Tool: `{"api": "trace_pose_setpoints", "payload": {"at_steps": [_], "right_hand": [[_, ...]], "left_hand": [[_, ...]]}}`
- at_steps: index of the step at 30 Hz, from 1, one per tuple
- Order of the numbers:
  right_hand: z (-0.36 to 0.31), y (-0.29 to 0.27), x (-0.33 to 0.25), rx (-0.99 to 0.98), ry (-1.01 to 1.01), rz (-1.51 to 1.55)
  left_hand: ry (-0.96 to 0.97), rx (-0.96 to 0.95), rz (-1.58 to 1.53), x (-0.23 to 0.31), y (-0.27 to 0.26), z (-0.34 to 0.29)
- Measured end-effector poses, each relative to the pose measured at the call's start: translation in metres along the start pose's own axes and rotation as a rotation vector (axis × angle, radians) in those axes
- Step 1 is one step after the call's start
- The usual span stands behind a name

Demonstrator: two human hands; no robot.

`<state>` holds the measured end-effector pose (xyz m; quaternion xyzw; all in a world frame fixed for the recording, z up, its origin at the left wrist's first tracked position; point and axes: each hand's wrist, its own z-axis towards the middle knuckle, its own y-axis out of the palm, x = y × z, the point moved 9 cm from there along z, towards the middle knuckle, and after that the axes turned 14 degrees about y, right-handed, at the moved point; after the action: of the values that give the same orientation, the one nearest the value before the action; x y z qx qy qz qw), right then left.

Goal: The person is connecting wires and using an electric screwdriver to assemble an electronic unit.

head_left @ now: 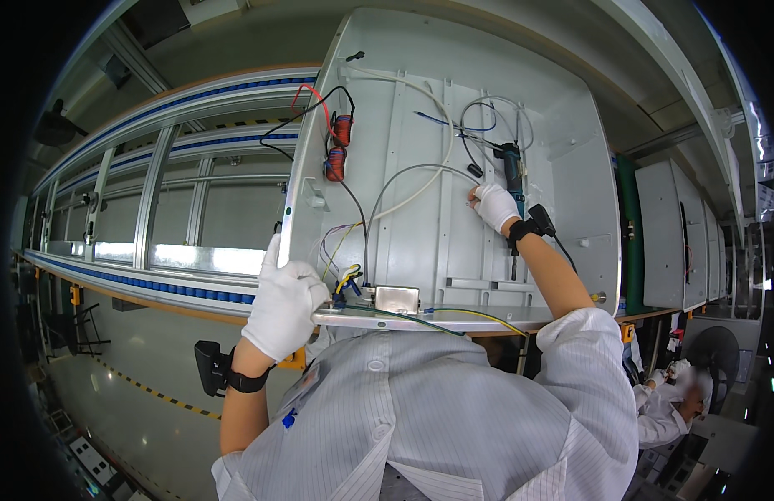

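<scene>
A large pale grey metal cabinet shell (420,259) lies open in front of me. My left hand (287,305), white-gloved, rests at its near left corner, index finger stretched along the outer wall and the others bent. Inside, my right hand (495,206), also gloved, has thumb and fingers pinched at the end of a grey cable (416,167) that arches from the near left. Beside that hand lies a dark power screwdriver (510,167), partly behind it. A silver metal box (397,300) sits on the near wall, with a yellow-green wire (479,315) running right from it.
Two red-wound coils (337,150) hang at the left wall with red and black leads. A white cable (447,125) and a blue wire (433,118) lie inside. A roller conveyor (161,275) extends left. More grey cabinets (662,234) stand right, near another person (662,417).
</scene>
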<state>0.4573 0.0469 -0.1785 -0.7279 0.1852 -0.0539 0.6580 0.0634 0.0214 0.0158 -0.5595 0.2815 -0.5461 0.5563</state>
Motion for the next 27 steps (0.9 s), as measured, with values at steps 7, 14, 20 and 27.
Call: {"api": "trace_pose_setpoints", "payload": {"at_steps": [7,14,20,27], "right_hand": [[0.002,0.003,0.004,0.032,0.006,-0.031],[0.003,-0.006,-0.001,0.012,0.142,0.067],[-0.071,-0.059,-0.208,-0.258,-0.239,0.570],[-0.132,-0.054,-0.294,-0.612,-0.211,0.483]], "left_hand": [[0.002,0.008,-0.010,0.000,-0.002,0.001],[0.021,-0.001,0.015,0.001,-0.004,0.003],[0.008,0.004,0.034,-0.002,0.003,-0.002],[-0.056,0.102,-0.014,-0.011,0.001,-0.010]]}}
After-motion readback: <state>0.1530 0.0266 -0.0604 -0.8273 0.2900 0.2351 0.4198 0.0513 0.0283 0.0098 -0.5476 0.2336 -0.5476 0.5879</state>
